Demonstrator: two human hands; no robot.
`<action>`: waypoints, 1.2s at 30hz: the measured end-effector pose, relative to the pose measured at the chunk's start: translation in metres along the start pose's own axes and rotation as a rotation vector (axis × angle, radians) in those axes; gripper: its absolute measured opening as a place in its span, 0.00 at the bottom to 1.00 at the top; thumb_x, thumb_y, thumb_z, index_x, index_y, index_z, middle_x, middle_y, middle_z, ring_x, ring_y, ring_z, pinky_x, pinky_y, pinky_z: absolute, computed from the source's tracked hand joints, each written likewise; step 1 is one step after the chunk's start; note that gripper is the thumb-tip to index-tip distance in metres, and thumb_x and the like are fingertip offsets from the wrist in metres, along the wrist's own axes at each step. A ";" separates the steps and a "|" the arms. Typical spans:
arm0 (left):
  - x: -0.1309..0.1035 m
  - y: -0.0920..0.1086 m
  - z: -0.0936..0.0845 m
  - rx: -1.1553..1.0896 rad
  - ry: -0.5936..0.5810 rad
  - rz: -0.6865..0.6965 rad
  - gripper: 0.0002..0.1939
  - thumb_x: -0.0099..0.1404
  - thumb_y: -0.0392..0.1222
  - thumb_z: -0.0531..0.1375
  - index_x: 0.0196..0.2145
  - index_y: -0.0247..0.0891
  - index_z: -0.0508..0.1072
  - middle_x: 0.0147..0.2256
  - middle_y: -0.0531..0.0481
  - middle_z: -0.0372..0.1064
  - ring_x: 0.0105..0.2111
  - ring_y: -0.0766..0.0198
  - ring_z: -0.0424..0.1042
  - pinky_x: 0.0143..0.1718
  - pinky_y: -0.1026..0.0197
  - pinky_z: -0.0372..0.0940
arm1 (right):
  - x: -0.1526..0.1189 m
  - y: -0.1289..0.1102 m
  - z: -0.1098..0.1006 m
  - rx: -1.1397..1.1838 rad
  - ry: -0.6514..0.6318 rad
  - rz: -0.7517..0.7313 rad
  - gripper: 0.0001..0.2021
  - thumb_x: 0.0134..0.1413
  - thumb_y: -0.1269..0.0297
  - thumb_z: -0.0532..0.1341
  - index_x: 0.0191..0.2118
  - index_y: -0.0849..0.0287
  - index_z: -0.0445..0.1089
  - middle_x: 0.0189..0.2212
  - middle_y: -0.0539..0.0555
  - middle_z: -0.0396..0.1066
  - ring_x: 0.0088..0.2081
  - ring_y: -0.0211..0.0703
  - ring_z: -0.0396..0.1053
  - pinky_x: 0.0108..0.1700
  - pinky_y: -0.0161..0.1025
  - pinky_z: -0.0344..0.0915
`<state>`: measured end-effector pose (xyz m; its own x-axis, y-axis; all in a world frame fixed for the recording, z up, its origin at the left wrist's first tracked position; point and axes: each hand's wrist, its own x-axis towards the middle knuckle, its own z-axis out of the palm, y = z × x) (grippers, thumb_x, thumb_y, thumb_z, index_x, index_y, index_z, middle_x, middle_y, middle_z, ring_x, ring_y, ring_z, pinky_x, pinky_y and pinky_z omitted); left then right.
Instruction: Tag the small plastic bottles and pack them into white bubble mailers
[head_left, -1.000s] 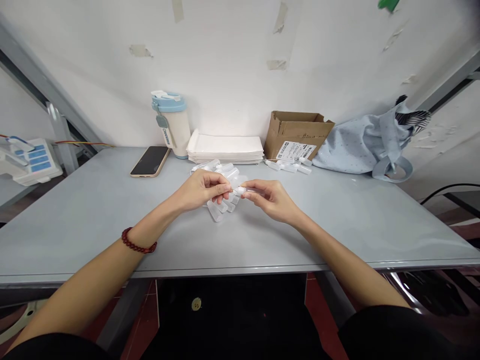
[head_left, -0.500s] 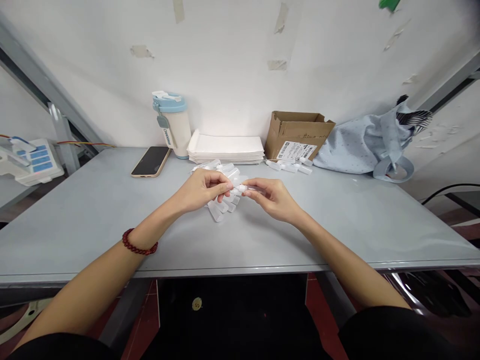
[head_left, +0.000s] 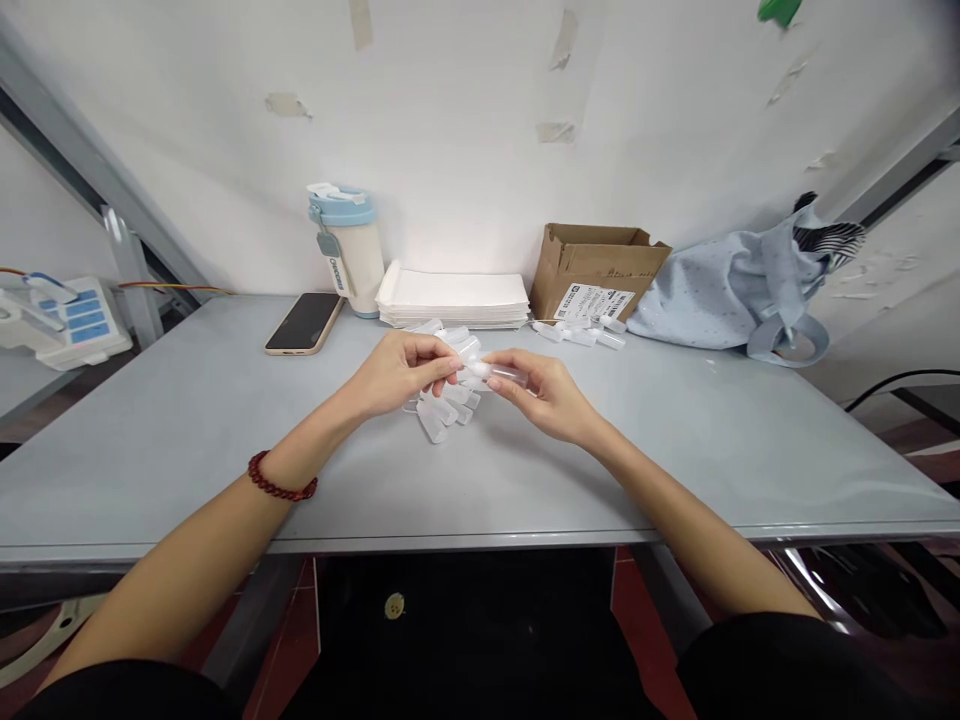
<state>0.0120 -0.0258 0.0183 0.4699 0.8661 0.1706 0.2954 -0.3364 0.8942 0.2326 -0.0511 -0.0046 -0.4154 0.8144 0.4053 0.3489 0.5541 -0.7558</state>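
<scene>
My right hand (head_left: 546, 398) pinches a small clear plastic tube (head_left: 510, 374) between thumb and fingers, its white end turned towards my left hand. My left hand (head_left: 401, 372) is closed in a pinch just left of that white end. Whatever sits between its fingertips is too small to make out. Under and behind both hands lies a loose pile of similar translucent tubes (head_left: 433, 422), partly covered by my fingers.
More tubes (head_left: 581, 335) lie before an open cardboard box (head_left: 600, 262). A stack of white envelope-like sheets (head_left: 454, 298), a tumbler (head_left: 358, 260) and a phone (head_left: 304, 323) line the back. A light-blue cloth bag (head_left: 705, 290) rests at the right on the grey table (head_left: 225, 430).
My left hand has shifted slightly up and left, away from the tube's white end. My right hand still holds the tube, with more of its clear body showing.
</scene>
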 end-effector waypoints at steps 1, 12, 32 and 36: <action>0.002 -0.003 -0.003 -0.019 0.052 0.001 0.13 0.60 0.45 0.62 0.24 0.33 0.74 0.19 0.52 0.66 0.20 0.70 0.63 0.23 0.66 0.58 | 0.001 0.002 -0.002 -0.028 0.020 -0.006 0.15 0.60 0.57 0.58 0.48 0.59 0.69 0.42 0.57 0.74 0.40 0.43 0.71 0.40 0.40 0.68; 0.016 -0.023 -0.004 -0.042 0.461 -0.236 0.10 0.54 0.42 0.62 0.20 0.34 0.70 0.15 0.55 0.63 0.13 0.74 0.53 0.17 0.66 0.51 | 0.010 0.077 -0.063 -0.613 0.288 0.116 0.16 0.59 0.62 0.55 0.51 0.60 0.65 0.48 0.64 0.68 0.50 0.55 0.67 0.46 0.50 0.66; 0.018 -0.027 -0.014 0.068 0.567 -0.275 0.07 0.53 0.41 0.60 0.24 0.35 0.74 0.21 0.51 0.69 0.15 0.71 0.56 0.17 0.67 0.54 | 0.023 0.114 -0.050 -1.030 0.015 0.252 0.17 0.59 0.72 0.48 0.45 0.60 0.72 0.49 0.66 0.71 0.55 0.59 0.60 0.54 0.62 0.51; 0.018 -0.026 -0.014 0.047 0.573 -0.256 0.07 0.54 0.41 0.60 0.25 0.35 0.74 0.21 0.51 0.68 0.15 0.72 0.56 0.17 0.67 0.52 | 0.022 0.105 -0.057 -1.024 0.078 0.268 0.15 0.56 0.74 0.49 0.40 0.59 0.73 0.40 0.64 0.74 0.48 0.59 0.65 0.49 0.56 0.55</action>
<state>0.0013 0.0031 0.0039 -0.1374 0.9774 0.1604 0.3820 -0.0971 0.9191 0.3081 0.0350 -0.0454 -0.1777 0.9200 0.3494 0.9774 0.2062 -0.0460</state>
